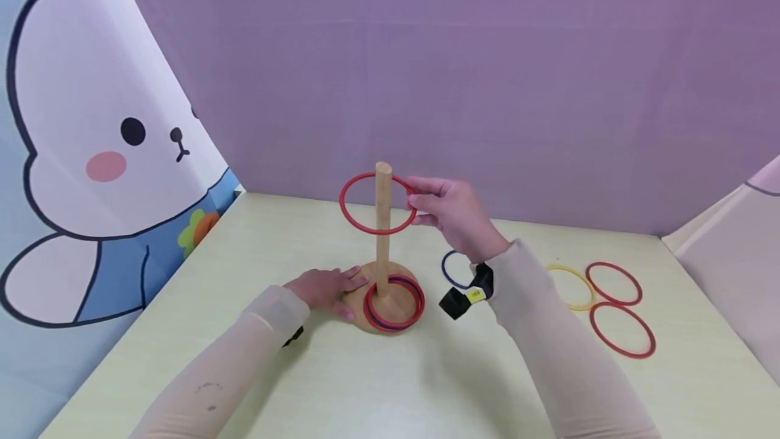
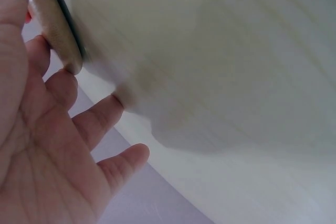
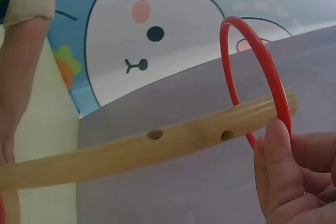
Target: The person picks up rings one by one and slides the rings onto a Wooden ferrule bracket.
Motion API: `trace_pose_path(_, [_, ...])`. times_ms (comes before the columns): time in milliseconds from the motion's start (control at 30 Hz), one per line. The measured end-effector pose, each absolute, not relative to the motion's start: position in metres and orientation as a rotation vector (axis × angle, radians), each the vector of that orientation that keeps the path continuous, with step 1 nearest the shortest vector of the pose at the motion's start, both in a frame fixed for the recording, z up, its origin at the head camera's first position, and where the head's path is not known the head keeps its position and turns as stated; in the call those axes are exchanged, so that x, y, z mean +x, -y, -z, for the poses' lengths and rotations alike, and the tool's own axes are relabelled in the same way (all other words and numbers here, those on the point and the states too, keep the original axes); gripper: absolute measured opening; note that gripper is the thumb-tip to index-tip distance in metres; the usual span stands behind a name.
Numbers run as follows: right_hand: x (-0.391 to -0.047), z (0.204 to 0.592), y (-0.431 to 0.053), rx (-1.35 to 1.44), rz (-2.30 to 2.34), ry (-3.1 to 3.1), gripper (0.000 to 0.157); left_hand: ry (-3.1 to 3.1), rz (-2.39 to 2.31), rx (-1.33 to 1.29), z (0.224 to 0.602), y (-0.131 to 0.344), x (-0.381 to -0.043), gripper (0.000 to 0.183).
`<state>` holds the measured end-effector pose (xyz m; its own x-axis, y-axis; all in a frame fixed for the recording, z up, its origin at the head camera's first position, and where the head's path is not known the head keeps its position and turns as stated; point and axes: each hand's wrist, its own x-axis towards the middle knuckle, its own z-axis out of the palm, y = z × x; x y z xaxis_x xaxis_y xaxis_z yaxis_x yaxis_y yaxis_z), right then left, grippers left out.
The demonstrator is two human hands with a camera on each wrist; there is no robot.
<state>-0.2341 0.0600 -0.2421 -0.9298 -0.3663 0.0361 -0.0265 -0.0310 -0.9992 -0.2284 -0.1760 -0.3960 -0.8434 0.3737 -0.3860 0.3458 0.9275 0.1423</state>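
Note:
A wooden post (image 1: 382, 249) stands upright on a round wooden base (image 1: 359, 314). My right hand (image 1: 453, 212) pinches a red ring (image 3: 262, 59) by its right side between thumb and fingers. That ring encircles the post just below its top, as the right wrist view shows. Down at the foot of the post, red and dark purple rings (image 1: 419, 310) lie around it on the base. My left hand (image 1: 319, 290) rests at the base's left edge, fingers spread. In the left wrist view, fingertips (image 2: 64, 85) touch the base's rim.
To the right on the table (image 1: 390, 391) lie a yellow ring (image 1: 591, 283), two red rings (image 1: 640, 293) (image 1: 651, 334) and a blue ring (image 1: 446, 273), partly hidden by the right wrist. A purple cloth (image 1: 426, 73) hangs behind; a cartoon-printed cloth (image 1: 73, 100) hangs at left.

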Motion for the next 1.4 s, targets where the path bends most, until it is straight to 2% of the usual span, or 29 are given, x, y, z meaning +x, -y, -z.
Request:
trace_pose_path(933, [-0.233,0.29,-0.059,-0.397,1.754,-2.199,0.035,-2.659,-0.134,0.571,0.396,0.179,-0.226,0.081])
trace_pose_path(1400, [-0.233,0.322,-0.055,-0.386,1.713,-2.235,0.033,-2.666,-0.154,0.563,0.393,0.178,-0.226,0.074])
